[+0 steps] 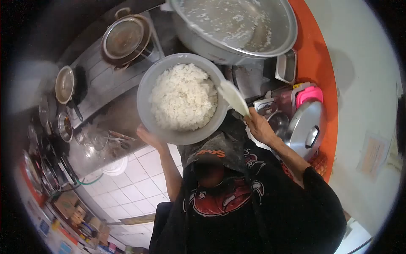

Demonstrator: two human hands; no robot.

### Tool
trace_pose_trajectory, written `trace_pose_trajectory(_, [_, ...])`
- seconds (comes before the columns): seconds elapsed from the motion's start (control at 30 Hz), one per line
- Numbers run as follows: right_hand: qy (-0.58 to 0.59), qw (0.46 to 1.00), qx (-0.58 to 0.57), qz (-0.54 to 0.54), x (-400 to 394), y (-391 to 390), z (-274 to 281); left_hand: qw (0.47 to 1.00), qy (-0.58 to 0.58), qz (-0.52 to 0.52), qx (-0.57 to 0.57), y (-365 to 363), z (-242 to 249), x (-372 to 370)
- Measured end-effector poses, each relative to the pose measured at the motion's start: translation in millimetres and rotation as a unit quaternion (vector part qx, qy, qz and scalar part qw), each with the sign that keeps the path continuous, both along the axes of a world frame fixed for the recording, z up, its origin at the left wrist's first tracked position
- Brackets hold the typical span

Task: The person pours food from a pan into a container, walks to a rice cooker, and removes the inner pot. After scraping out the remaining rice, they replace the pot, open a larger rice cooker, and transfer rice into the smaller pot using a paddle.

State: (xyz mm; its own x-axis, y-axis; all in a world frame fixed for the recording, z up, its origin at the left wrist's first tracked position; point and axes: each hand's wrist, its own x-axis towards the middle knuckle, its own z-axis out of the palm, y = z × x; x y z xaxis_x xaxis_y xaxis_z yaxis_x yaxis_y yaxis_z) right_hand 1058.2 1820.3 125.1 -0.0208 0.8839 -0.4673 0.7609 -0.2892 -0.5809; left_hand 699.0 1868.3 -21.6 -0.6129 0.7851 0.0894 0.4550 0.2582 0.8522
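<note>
A grey plastic bowl (pixel 146 72) is heaped with cooked white rice (pixel 184 99) and sits in front of my chest. My left hand (pixel 151 137) grips the bowl low on its left side, with the fingertips hidden beneath it. In my right hand (pixel 260 127) is the handle of a pale rice paddle (pixel 234 98). The paddle's blade tip reaches over the bowl's right rim, beside the rice. Just beyond the bowl stands a large metal pot (pixel 190 36) with rice grains stuck to its inner wall.
A stove with a round strainer (pixel 123 38) on it lies at the upper left, near a small pan (pixel 65 84). To the right are a metal lid (pixel 302 127), a pink object (pixel 309 95) and a steel tray (pixel 286 65), along an orange counter edge (pixel 323 72).
</note>
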Motion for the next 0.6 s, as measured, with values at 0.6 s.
trace_pose_trajectory(0.6, [-0.132, 0.919, 0.119, -0.353, 161.9, 156.1, -222.2, 0.964, -0.09, 0.244, -0.057, -152.0, 67.1, 30.3])
